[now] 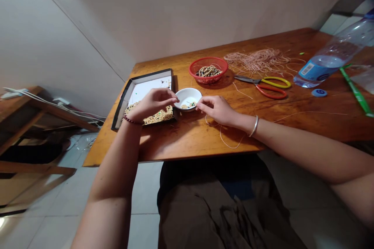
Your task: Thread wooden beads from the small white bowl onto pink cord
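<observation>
A small white bowl (187, 94) on the wooden table holds a few cream beads (184, 106) and some dark and green ones. At its left rim, my left hand (156, 103) has thumb and fingertips brought together; whatever is between them is too small to make out. My right hand (217, 109) pinches a thin string (224, 140) at the bowl's right rim, and the string loops down onto the table below. Under and beside my left hand lies a black-edged shallow tray (173, 79) with many loose cream beads (159, 116).
A red basket (201, 79) of strung beads stands behind the bowl. To the right lie scissors (263, 83), a tangle of pink string (258, 61), a blue bottle cap (319, 92), and a green-handled tool (356, 91). A water bottle (324, 66) is near the right edge.
</observation>
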### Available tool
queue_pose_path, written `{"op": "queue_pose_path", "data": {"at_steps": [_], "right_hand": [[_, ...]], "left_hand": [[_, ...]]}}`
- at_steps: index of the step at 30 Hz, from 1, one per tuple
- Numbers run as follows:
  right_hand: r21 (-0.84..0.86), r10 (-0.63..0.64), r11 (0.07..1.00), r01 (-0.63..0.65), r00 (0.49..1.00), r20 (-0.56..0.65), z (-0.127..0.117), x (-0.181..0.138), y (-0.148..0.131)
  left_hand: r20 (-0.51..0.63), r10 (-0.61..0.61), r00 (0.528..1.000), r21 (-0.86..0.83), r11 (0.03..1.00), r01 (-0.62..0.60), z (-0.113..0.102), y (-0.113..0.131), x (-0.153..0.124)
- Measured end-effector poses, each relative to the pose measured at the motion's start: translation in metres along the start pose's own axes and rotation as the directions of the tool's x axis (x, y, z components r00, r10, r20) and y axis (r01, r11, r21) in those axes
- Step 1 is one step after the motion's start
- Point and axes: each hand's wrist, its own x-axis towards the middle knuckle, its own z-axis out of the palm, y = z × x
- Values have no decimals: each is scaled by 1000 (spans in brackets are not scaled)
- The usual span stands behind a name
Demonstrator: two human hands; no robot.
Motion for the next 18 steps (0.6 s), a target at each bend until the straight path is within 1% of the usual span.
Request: {"op": "queue_pose_path", "data": {"at_steps": [3, 6, 9, 12, 15, 18], "right_hand": [[-13, -1, 1000, 1, 1000, -14, -1, 1, -1], [-19, -1, 1000, 1, 1000, -13, -2, 1, -3], [-4, -34, 999, 34, 999, 15, -3, 1, -6], [-11, -61, 998, 61, 998, -1, -4, 1, -7], [-2, -69, 998, 69, 998, -13, -5, 1, -6], [36, -83, 996, 83, 997, 7, -5, 1, -6]], "left_hand": [[86, -20, 996, -201, 979, 37, 17, -1, 5], [133, -41, 990, -319, 944, 82, 27, -5, 9], [132, -53, 990, -357, 929, 98, 32, -4, 10], [114, -65, 991, -370, 923, 103, 34, 0, 10], [83, -72, 994, -389, 916, 99, 34, 0, 10], [89, -71, 993, -392, 914, 101, 33, -2, 11]]}}
